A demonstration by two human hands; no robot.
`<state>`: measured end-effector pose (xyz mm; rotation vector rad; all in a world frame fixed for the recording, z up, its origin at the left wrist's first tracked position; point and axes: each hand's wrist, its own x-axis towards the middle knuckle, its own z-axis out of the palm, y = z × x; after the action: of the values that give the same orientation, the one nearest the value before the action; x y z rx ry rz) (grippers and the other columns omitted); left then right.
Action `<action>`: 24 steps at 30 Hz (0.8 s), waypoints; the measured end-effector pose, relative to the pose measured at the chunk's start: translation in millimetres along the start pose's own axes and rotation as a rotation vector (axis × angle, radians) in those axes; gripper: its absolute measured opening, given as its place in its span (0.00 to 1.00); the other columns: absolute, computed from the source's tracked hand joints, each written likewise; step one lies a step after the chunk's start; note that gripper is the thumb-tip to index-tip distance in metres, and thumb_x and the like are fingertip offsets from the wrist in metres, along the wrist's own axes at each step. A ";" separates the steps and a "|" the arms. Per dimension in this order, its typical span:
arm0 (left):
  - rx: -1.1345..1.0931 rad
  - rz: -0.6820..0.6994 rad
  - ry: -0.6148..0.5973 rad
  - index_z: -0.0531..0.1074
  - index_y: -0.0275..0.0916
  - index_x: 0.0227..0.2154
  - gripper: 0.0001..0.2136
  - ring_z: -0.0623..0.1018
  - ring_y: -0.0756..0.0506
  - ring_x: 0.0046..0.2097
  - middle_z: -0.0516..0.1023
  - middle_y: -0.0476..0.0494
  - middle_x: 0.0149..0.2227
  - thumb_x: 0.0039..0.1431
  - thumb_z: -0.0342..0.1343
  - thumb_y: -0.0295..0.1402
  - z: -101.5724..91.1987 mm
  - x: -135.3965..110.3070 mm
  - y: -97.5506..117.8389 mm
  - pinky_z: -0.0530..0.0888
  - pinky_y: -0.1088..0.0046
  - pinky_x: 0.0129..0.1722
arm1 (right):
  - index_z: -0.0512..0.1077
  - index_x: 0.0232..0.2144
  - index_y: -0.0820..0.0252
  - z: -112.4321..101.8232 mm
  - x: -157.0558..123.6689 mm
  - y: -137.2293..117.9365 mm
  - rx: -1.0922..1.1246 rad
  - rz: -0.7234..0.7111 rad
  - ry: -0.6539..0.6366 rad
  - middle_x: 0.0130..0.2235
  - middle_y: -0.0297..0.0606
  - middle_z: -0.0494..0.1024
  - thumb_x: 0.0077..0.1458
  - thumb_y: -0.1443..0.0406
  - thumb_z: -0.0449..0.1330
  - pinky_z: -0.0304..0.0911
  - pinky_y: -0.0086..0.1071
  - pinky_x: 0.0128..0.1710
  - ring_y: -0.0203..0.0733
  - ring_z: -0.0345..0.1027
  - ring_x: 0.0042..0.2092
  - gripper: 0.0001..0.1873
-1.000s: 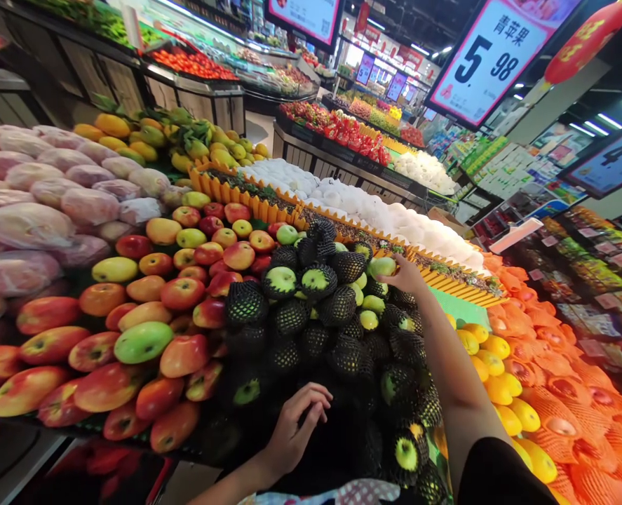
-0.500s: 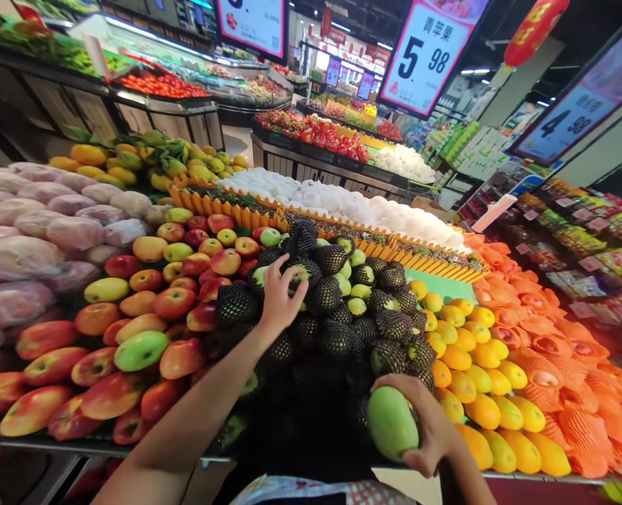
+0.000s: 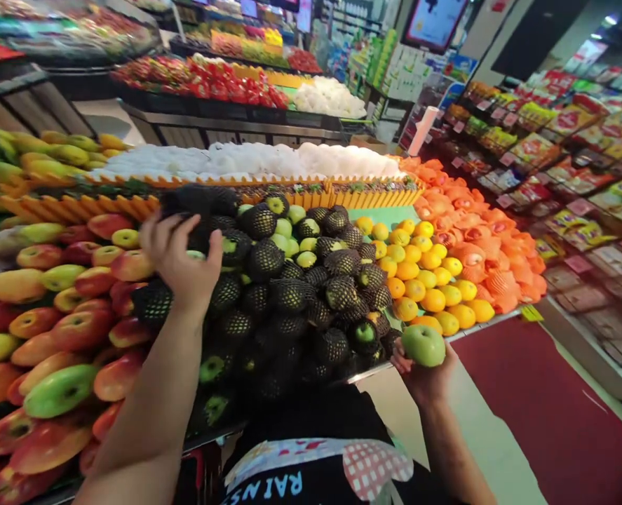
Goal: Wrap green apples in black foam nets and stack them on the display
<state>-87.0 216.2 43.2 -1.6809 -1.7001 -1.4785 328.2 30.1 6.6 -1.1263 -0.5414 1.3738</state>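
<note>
My right hand (image 3: 433, 379) is closed around a bare green apple (image 3: 423, 345), held just off the front edge of the display, near the oranges. With its fingers spread, my left hand (image 3: 181, 263) is over the left side of a heap of green apples in black foam nets (image 3: 266, 259). A dark, blurred bunch of black netting (image 3: 200, 201) lies just beyond its fingertips; whether they touch it I cannot tell. Several green apples without nets (image 3: 284, 228) sit among the netted ones.
Red apples (image 3: 82, 330) fill the left side. Oranges (image 3: 421, 263) and fruit in orange foam nets (image 3: 468, 224) lie to the right. Behind runs a yellow picket divider (image 3: 357, 194) with white-wrapped fruit (image 3: 247, 161). Snack shelves (image 3: 563, 133) stand at the right.
The view has swung right. My right hand has carried the green apple away from the heap, past the display's front edge. My left hand stays over the netted apples with spread fingers.
</note>
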 end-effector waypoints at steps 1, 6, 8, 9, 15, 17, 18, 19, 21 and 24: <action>0.039 0.039 0.060 0.75 0.31 0.42 0.20 0.68 0.36 0.58 0.75 0.34 0.48 0.57 0.61 0.46 -10.5 -12.9 1.7 0.61 0.46 0.61 | 0.73 0.36 0.52 -4.1 -3.3 -3.4 0.031 0.013 -0.003 0.25 0.35 0.67 0.54 0.36 0.41 0.60 0.39 0.21 0.40 0.52 0.20 0.34; 0.067 0.035 0.033 0.66 0.41 0.23 0.19 0.72 0.37 0.45 0.74 0.42 0.30 0.48 0.66 0.49 -35.7 -75.7 -3.7 0.66 0.48 0.54 | 0.72 0.38 0.54 -17.0 -16.4 -1.3 0.139 0.037 0.063 0.26 0.33 0.65 0.52 0.36 0.43 0.60 0.37 0.21 0.38 0.50 0.20 0.35; 0.054 0.020 -0.018 0.67 0.41 0.26 0.18 0.74 0.38 0.42 0.74 0.42 0.29 0.48 0.66 0.48 -40.2 -93.2 -4.9 0.68 0.48 0.51 | 0.71 0.37 0.54 -18.0 -17.5 0.3 0.130 0.054 0.074 0.26 0.34 0.66 0.53 0.36 0.42 0.60 0.37 0.22 0.39 0.51 0.21 0.34; 0.054 0.019 -0.019 0.69 0.40 0.28 0.17 0.74 0.37 0.41 0.75 0.41 0.29 0.48 0.66 0.47 -43.2 -99.8 -4.3 0.69 0.48 0.50 | 0.71 0.37 0.54 -18.3 -16.9 0.7 0.099 0.056 0.078 0.27 0.35 0.66 0.53 0.36 0.41 0.60 0.38 0.23 0.40 0.53 0.21 0.34; 0.083 -0.125 0.014 0.71 0.42 0.22 0.15 0.75 0.36 0.42 0.77 0.42 0.28 0.47 0.64 0.48 -75.1 -117.7 6.0 0.69 0.50 0.50 | 0.64 0.44 0.54 -33.3 -0.6 3.0 -0.504 -0.143 0.256 0.36 0.40 0.74 0.54 0.39 0.42 0.65 0.41 0.30 0.46 0.65 0.29 0.31; 0.132 -0.177 0.075 0.68 0.44 0.17 0.17 0.73 0.34 0.45 0.76 0.41 0.28 0.42 0.64 0.50 -86.6 -120.5 9.6 0.67 0.48 0.52 | 0.61 0.47 0.53 -43.2 5.9 3.4 -0.667 -0.223 0.341 0.38 0.39 0.74 0.48 0.40 0.55 0.66 0.42 0.34 0.50 0.68 0.34 0.32; 0.166 -0.204 0.101 0.66 0.44 0.16 0.18 0.72 0.33 0.46 0.76 0.41 0.29 0.41 0.65 0.50 -91.9 -122.0 11.7 0.66 0.47 0.52 | 0.61 0.48 0.52 -48.2 9.3 3.2 -0.760 -0.253 0.369 0.39 0.39 0.74 0.44 0.41 0.61 0.66 0.43 0.37 0.51 0.68 0.37 0.34; 0.201 -0.234 0.118 0.65 0.44 0.16 0.19 0.71 0.33 0.47 0.76 0.41 0.31 0.39 0.65 0.50 -96.8 -123.9 14.1 0.66 0.47 0.52 | 0.61 0.49 0.52 -53.1 13.1 2.6 -0.884 -0.282 0.382 0.40 0.39 0.74 0.41 0.43 0.66 0.65 0.44 0.40 0.52 0.68 0.38 0.37; 0.259 -0.288 0.118 0.62 0.44 0.16 0.19 0.72 0.34 0.44 0.75 0.40 0.32 0.38 0.66 0.47 -105.2 -128.6 19.4 0.66 0.46 0.51 | 0.63 0.52 0.53 -62.2 23.1 0.8 -1.213 -0.368 0.383 0.43 0.42 0.75 0.40 0.46 0.68 0.65 0.45 0.42 0.55 0.69 0.41 0.39; 0.308 -0.285 0.114 0.58 0.45 0.19 0.17 0.73 0.36 0.40 0.73 0.42 0.31 0.35 0.64 0.39 -112.7 -138.5 27.4 0.69 0.47 0.48 | 0.65 0.56 0.56 -74.4 46.2 -3.1 -1.571 -0.452 0.286 0.46 0.46 0.74 0.47 0.48 0.65 0.66 0.44 0.44 0.58 0.69 0.47 0.37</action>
<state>-75.2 44.3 -11.2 -1.2143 -2.0446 -1.3120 402.1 51.2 -35.6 -2.1491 -1.6446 0.1513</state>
